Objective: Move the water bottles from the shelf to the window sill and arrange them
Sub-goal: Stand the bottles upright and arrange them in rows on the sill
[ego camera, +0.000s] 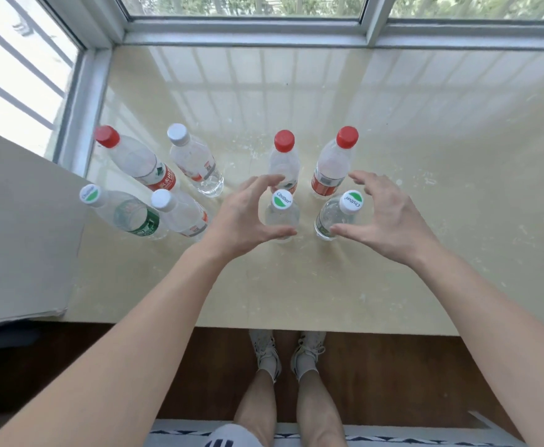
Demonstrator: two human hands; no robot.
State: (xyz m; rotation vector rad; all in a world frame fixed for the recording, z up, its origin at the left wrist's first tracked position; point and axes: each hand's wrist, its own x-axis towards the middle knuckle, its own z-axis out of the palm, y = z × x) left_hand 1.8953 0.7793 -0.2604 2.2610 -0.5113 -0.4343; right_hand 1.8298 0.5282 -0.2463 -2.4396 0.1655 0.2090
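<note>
Several clear water bottles stand on the beige window sill [441,195]. My left hand [241,217] curves loosely around a bottle with a green-and-white cap [282,200], thumb and fingers spread and apart from it. My right hand [390,217] does the same around a second green-and-white-capped bottle [352,201]. Just behind these stand two red-capped bottles [284,141] [347,137]. To the left is another group: a red-capped bottle [107,136], two white-capped bottles [178,134] [161,199], and a green-labelled bottle [89,193].
Window frames [241,30] close the sill at the back and the left. A grey wall panel [16,221] juts in at the left. The sill's front edge [361,330] runs above a dark wooden floor where my feet stand.
</note>
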